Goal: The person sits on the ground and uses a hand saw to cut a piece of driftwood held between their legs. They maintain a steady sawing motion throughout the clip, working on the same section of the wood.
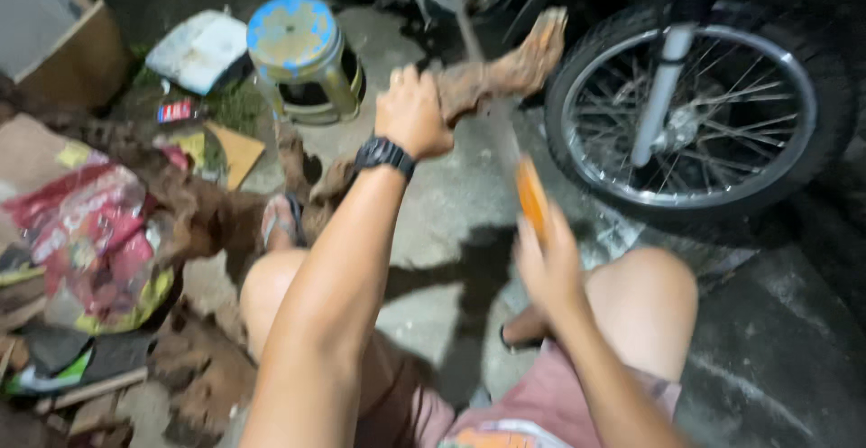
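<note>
My left hand (pixel 412 112), with a black watch (pixel 383 154) on the wrist, grips a rough brown piece of wood (pixel 505 73) and holds it up in front of me. My right hand (pixel 548 263) is closed on the orange handle (pixel 531 197) of a long blade. The blurred blade (pixel 487 96) rises from the handle and crosses the wood. My knees are spread and my feet rest on the concrete floor below.
A motorcycle wheel (pixel 699 114) stands close at the right. A blue-topped plastic stool (pixel 302 55) sits ahead on the left. More brown wood chunks (pixel 203 371), red printed bags (pixel 86 231) and cardboard (pixel 54 46) crowd the left side.
</note>
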